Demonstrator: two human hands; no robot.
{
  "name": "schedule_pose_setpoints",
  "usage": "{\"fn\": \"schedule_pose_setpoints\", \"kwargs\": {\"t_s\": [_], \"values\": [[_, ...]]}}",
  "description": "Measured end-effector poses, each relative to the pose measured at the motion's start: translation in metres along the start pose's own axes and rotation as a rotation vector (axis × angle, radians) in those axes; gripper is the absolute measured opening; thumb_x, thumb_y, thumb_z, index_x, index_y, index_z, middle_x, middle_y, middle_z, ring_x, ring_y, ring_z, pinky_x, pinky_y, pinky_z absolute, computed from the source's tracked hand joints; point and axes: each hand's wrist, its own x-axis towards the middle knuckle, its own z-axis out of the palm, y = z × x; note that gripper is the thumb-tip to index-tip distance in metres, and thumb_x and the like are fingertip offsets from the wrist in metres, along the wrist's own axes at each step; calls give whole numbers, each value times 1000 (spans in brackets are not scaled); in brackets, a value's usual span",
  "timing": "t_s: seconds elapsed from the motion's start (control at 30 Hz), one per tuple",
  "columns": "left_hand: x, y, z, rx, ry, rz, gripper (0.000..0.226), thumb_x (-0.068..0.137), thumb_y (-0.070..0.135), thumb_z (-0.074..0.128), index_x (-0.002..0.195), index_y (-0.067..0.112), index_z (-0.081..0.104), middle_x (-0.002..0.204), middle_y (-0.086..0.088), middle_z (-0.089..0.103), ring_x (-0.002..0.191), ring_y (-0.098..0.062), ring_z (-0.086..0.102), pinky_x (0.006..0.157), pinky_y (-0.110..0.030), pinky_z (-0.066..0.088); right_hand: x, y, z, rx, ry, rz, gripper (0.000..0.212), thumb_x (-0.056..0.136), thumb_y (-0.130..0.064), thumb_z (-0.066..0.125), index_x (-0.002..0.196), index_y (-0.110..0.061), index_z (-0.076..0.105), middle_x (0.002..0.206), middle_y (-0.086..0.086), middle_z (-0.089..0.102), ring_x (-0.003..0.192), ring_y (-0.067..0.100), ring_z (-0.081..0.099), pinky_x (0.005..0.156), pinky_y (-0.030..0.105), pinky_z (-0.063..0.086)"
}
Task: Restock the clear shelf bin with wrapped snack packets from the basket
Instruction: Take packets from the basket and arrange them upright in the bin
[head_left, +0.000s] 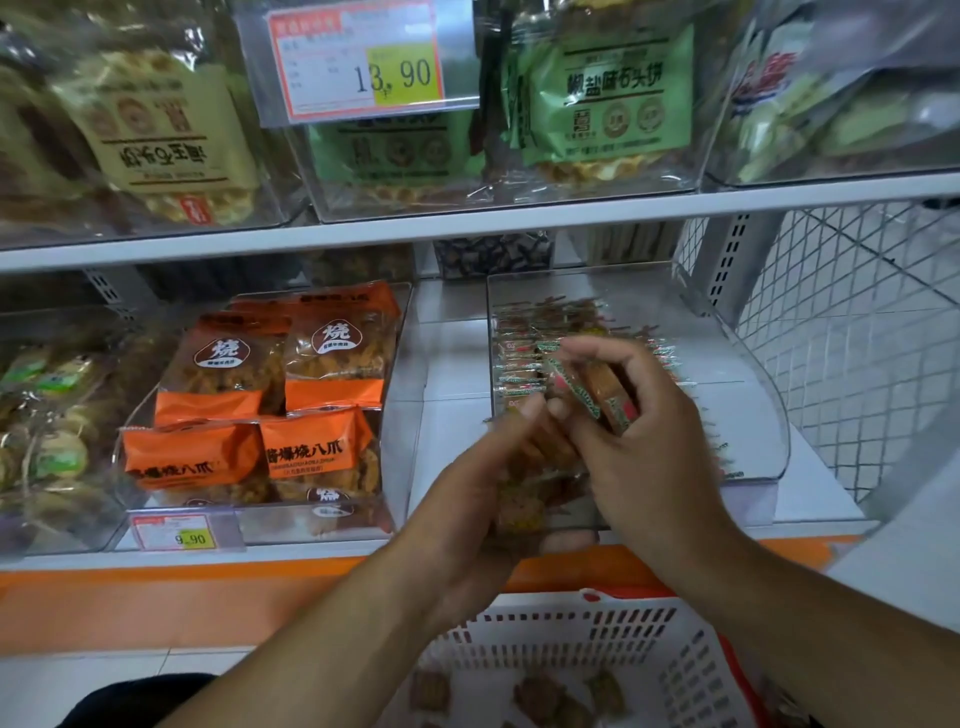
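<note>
Above the basket (587, 644), both hands (644, 441) clutch snack packets (587, 395) before the bin (748, 374).

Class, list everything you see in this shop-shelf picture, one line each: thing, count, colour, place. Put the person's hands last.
clear shelf bin: one, transparent, lower shelf, right
snack packets: many, red-green wrappers, in that bin
held packets: a few, same wrappers, between both hands
basket: one, white, bottom; few brown packets inside
orange bags: several, lower shelf, left bin
green bags: several, upper shelf
price tag: one, orange-yellow, top
left hand: grips packets
right hand: grips packets
</note>
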Motion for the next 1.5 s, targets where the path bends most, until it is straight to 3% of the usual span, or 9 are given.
{"fn": "schedule_pose_setpoints", "kwargs": {"t_s": [0.3, 0.4, 0.73, 0.87, 1.07, 1.17, 1.3, 1.4, 1.5], "values": [[2, 1, -4, 102, 132, 208, 37, 86, 32, 76, 119, 17, 69, 111, -11, 73, 96, -23, 71, 69, -34, 57, 3, -3, -12, -133, -325, 40, 45, 99, -20, 61, 135, -45, 49, 126, -25, 56, 102, -23, 55, 70, 0, 48], [1, 2, -3, 122, 187, 237, 31, 86, 33, 75, 115, 21, 72, 116, -11, 74, 101, -24, 72, 79, -39, 59, 7, -4, -20, -160, -465, 57, 57, 99, -20, 61, 141, -53, 42, 132, -31, 54, 114, -22, 50, 84, 1, 47], [-2, 7, 2, 150, 250, 233, 38, 73, 36, 85, 106, 21, 74, 110, -17, 75, 94, -28, 74, 72, -35, 59, 18, 10, -37, 9, -461, 144, 49, 76, -22, 85, 119, -37, 68, 117, -19, 72, 108, 0, 68, 87, 17, 56], [-2, 10, -1, 71, 232, 178, 21, 75, 45, 78, 85, 26, 75, 102, -8, 75, 92, -21, 75, 65, -35, 60, 23, 13, -43, 364, -372, 426, 40, 75, -15, 78, 114, -22, 72, 104, 6, 77, 89, 23, 72, 70, 29, 56], [-6, 21, -3, 65, 98, 55, 29, 83, 48, 73, 103, 29, 80, 114, -6, 76, 103, -20, 74, 65, -33, 59, 27, 4, -50, 640, -371, 607, 49, 74, -12, 70, 122, -2, 66, 89, 10, 72, 58, 9, 61, 54, 26, 49], [-5, 17, -1, 60, 126, 10, 32, 85, 49, 71, 107, 27, 79, 119, -9, 74, 106, -22, 73, 64, -32, 58, 25, 3, -54, 392, -338, 427, 32, 78, -14, 75, 110, -19, 75, 91, 0, 77, 67, 7, 67, 62, 29, 51], [-3, 15, 0, -73, 87, -97, 41, 81, 49, 73, 109, 20, 79, 117, -14, 74, 96, -24, 74, 56, -30, 60, 14, 4, -51, -81, -289, -173, 26, 81, -9, 81, 95, -31, 78, 107, -13, 74, 101, 5, 70, 83, 18, 55], [-4, 17, 1, -171, -24, -121, 44, 72, 44, 87, 107, 18, 80, 108, -15, 76, 90, -25, 76, 52, -28, 60, 6, 5, -45, 25, -382, -140, 46, 81, 18, 71, 94, -26, 79, 115, -16, 70, 106, 3, 68, 75, 19, 60], [-5, 16, 1, -251, -106, -127, 52, 56, 28, 100, 103, 16, 80, 105, -20, 74, 95, -30, 76, 55, -28, 62, 8, 1, -46, 66, -494, -80, 54, 87, 18, 62, 106, -31, 76, 127, -19, 67, 112, 4, 68, 79, 23, 61]]}}
